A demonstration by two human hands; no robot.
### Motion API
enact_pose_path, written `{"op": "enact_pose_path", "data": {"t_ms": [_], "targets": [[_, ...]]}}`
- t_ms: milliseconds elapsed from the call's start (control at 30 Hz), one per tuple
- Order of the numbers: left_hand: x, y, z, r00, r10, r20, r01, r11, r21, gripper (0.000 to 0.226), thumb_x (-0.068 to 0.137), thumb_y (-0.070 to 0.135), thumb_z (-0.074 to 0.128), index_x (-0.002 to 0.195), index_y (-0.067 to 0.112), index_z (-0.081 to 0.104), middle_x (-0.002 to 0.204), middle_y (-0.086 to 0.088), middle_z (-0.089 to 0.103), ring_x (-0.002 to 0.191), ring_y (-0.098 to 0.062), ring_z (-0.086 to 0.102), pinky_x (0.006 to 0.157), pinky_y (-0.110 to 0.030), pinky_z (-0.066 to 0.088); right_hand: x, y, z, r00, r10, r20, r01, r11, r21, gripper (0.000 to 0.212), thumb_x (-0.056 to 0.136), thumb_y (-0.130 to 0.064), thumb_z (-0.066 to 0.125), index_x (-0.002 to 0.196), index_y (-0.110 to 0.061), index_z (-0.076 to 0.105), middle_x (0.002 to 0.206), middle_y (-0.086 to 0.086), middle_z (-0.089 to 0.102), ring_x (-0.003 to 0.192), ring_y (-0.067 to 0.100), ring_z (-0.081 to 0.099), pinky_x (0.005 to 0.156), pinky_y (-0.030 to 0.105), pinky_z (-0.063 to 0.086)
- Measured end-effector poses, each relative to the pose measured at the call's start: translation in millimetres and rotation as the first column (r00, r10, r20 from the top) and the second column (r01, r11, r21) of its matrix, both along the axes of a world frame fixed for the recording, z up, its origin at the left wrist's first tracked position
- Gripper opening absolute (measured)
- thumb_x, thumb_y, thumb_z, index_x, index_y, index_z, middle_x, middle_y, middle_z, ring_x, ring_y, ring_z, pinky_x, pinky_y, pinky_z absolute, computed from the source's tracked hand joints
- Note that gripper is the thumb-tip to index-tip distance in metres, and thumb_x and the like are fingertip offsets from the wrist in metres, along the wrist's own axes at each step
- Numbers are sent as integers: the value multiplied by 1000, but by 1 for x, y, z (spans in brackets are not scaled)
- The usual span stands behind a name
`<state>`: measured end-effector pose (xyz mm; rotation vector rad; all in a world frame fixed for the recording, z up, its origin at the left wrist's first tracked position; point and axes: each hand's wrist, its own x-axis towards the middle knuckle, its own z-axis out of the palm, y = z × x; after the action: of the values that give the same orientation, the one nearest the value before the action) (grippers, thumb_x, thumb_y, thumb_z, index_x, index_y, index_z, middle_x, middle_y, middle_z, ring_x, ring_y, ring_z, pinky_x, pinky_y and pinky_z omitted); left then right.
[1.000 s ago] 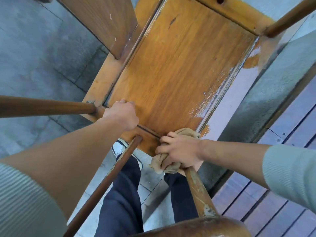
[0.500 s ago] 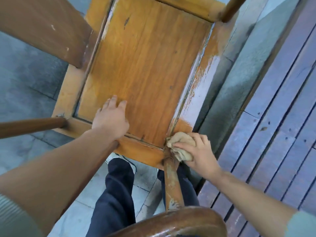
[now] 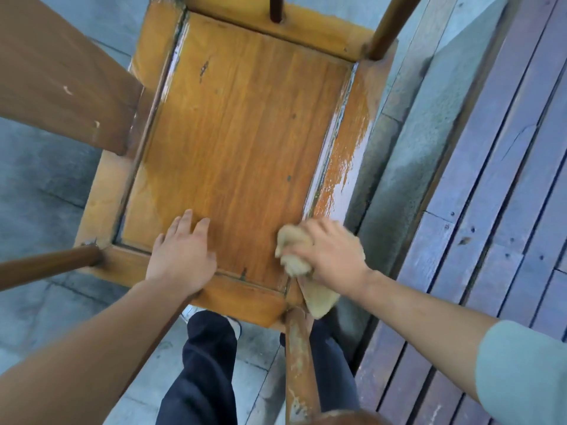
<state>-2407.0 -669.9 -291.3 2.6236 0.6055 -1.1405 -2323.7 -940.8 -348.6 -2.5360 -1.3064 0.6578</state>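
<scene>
Both hands are working: left hand [image 3: 181, 259], fingers flat, is steadying the chair seat [image 3: 239, 133] while right hand [image 3: 333, 256], fingers curled round the cloth [image 3: 291, 240], is wiping.

A crumpled beige cloth [image 3: 290, 240] is lying bunched on the near right corner of the orange-brown wooden chair seat [image 3: 239, 133], one end hanging over the edge.

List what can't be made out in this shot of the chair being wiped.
All in the head view:
1. Seat corner under the cloth: covered by the cloth and by the right hand, whose fingers are motion-blurred.
2. Part of the seat beneath the left hand: hidden by the flat palm.
3. Dark back board: cut off by the left and top edges.
4. Rod: cut off by the left edge.
</scene>
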Motion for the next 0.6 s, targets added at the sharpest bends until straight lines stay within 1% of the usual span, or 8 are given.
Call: {"op": "enact_pose_path", "data": {"t_ms": [67,100,200,333,400,467,533,600], "targets": [[-2,8,-1,1000,0,7,0,1000,18,65,97,28,45,156,21,20,166,-8,6,152,-27,7,121,-49,19,45,13,-6,954,-291,72,290,957,30,54,68,-21,83,117,-42,70,114,8,50,100,32,44,81,41,42],[-1,11,0,1000,-14,8,14,999,30,66,96,28,46,156,20,19,166,-7,6,152,-26,6,121,-49,18,73,19,-8,924,-372,92,370,928,39,55,70,-19,81,118,-43,69,113,8,48,100,33,44,82,41,40],[9,17,0,999,0,39,-3,997,73,68,96,27,46,157,18,17,166,-10,3,152,-27,4,122,-49,16,166,32,-13,845,-520,124,519,854,44,53,76,-16,74,122,-41,66,121,10,47,107,37,46,93,45,41],[35,17,-1,993,37,115,-46,996,74,67,95,25,47,155,15,19,165,-14,5,151,-30,9,121,-49,18,246,44,-19,719,-672,178,669,738,83,38,88,-29,64,124,-41,63,132,13,46,111,43,48,101,46,39],[51,20,-4,989,45,144,-54,997,63,67,96,26,49,155,13,20,164,-15,5,150,-32,11,119,-50,21,242,52,-19,699,-689,192,687,722,88,40,87,-28,63,123,-44,59,132,12,44,112,41,46,98,47,40],[62,20,-3,987,76,143,-84,995,51,66,97,28,50,155,14,20,165,-14,4,150,-32,11,118,-51,23,207,53,-16,709,-689,149,688,723,67,47,83,-24,67,124,-44,55,132,13,42,113,41,44,97,47,41],[67,21,-2,985,83,149,-91,995,46,66,98,29,50,155,15,20,165,-13,3,150,-32,11,118,-51,23,143,43,-9,775,-619,125,622,783,21,56,76,-31,75,128,-38,54,131,15,42,112,40,43,93,48,45],[66,22,0,987,87,137,-94,995,38,66,98,29,50,155,15,21,165,-13,4,150,-32,11,118,-51,24,62,29,1,890,-447,88,449,893,-10,62,70,-43,76,128,-34,56,124,15,45,105,38,46,81,48,52]]}}
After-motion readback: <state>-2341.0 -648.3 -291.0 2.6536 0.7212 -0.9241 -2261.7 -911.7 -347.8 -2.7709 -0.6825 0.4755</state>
